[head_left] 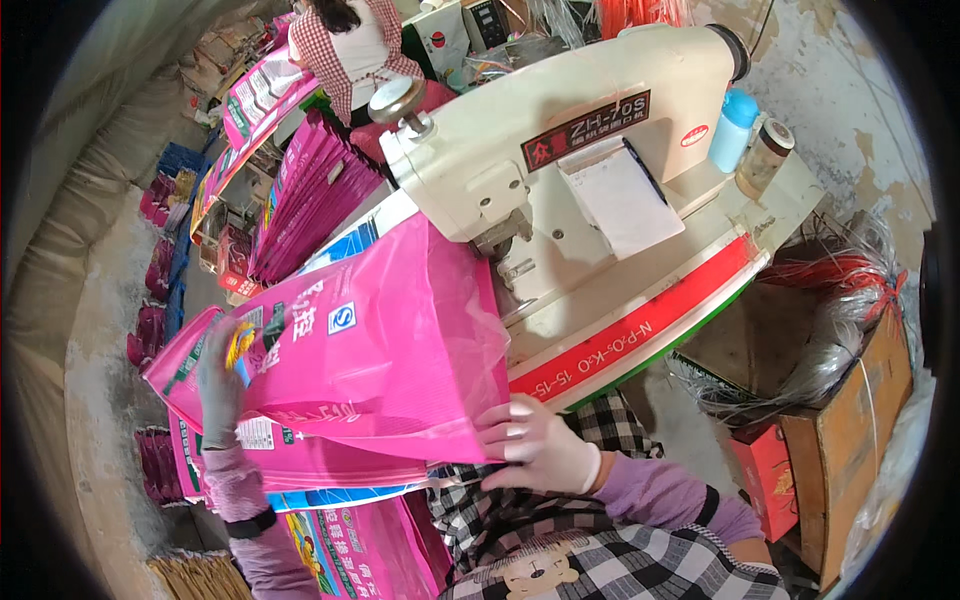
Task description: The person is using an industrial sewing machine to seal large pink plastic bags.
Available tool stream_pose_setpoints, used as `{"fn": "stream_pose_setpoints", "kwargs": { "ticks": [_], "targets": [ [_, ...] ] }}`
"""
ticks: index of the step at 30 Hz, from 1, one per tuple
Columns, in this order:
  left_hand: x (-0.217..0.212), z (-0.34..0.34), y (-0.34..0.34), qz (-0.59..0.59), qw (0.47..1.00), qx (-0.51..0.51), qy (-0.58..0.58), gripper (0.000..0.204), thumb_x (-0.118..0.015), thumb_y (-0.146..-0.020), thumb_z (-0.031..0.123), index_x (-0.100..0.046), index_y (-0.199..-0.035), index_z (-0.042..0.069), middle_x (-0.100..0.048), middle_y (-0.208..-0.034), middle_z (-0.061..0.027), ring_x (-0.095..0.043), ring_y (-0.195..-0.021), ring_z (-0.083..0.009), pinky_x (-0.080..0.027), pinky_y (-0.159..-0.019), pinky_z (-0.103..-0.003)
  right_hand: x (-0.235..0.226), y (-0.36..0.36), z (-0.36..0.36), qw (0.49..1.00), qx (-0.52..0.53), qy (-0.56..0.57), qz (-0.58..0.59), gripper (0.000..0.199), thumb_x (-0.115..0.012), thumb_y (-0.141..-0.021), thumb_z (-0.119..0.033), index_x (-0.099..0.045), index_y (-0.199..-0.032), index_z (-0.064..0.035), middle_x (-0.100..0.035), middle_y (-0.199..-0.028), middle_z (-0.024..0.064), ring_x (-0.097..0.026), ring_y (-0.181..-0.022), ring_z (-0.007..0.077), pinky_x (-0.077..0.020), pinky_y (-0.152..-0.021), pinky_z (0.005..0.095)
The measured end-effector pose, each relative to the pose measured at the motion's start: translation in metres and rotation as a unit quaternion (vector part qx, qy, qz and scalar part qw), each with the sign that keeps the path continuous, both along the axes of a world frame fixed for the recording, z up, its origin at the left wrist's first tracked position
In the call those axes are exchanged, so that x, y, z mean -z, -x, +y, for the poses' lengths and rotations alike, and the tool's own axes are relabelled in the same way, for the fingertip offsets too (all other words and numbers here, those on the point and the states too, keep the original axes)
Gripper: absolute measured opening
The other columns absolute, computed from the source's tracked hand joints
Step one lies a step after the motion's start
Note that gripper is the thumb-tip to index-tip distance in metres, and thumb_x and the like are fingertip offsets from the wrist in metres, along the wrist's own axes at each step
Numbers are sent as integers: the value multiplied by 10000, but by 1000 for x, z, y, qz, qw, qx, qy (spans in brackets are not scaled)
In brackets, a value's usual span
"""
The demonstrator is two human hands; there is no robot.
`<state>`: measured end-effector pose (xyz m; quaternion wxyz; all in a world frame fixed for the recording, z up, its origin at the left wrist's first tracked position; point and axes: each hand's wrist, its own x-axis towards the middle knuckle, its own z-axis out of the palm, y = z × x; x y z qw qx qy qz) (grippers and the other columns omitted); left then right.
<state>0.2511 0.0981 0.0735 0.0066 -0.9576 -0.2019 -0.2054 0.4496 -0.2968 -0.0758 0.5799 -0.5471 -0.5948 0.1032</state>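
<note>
A large pink woven sack [390, 340] with printed panels lies across my lap and reaches up to the needle area of a cream sewing machine [560, 130]. My left hand [218, 385], in a grey glove, lies flat on the sack's left end. My right hand [535, 445], in a pale glove, grips the sack's lower right edge near the machine bed. More pink sacks [300, 470] lie stacked beneath it.
A fan of pink sacks [310, 195] stands behind the machine, where another person in a checked top [350, 45] works. A blue bottle [732, 128] and a jar [763, 158] stand on the machine table. A cardboard box [850, 420] with tangled thread sits at right.
</note>
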Motion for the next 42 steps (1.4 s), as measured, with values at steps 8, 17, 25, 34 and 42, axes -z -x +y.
{"fn": "stream_pose_setpoints", "kwargs": {
  "ticks": [8, 17, 25, 34, 42],
  "targets": [
    [197, -152, -188, 16, 967, 81, 240, 522, -410, -1008, 216, -317, -1499, 65, -563, -1301, -172, -535, -1159, -210, -397, -1017, -319, 27, 31, -4, 990, -63, 124, -39, 298, -572, -943, -295, -694, -883, -30, -677, -862, 144, -636, -896, 329, -506, -727, 409],
    [179, -126, -170, 311, 921, -19, 236, 504, -664, -845, 352, -575, -1253, 70, -660, -1135, -216, -630, -1073, -379, -483, -940, -433, 12, 32, 4, 969, -7, 243, 34, 450, -510, -972, -336, -616, -667, -24, -605, -703, 158, -606, -717, 346, -468, -650, 452],
    [153, -95, -225, 378, 921, -77, -51, 286, -652, -798, 84, -684, -1082, 76, -689, -1124, -146, -637, -1086, -342, -496, -934, -408, -4, 27, -3, 990, 49, 116, 71, 274, -626, -913, -220, -698, -779, 8, -676, -1080, 140, -597, -1123, 306, -510, -892, 387],
    [209, -121, -213, 146, 946, 129, 259, 628, -641, -902, 309, -399, -1480, 275, -130, -1587, -261, -132, -1479, -407, -208, -1188, -442, 2, 16, -19, 994, 20, 109, 10, 298, -663, -867, -163, -585, -609, -37, -605, -747, 93, -626, -909, 295, -520, -723, 368],
    [226, -245, -171, 50, 975, 78, 201, 654, -486, -926, 257, -285, -1496, 8, -106, -1548, -346, -129, -1451, -479, -116, -1145, -624, 25, 9, -31, 989, 55, 115, -71, 211, -629, -860, -153, -623, -666, -70, -588, -689, 76, -604, -732, 276, -510, -654, 371]
  ]
}}
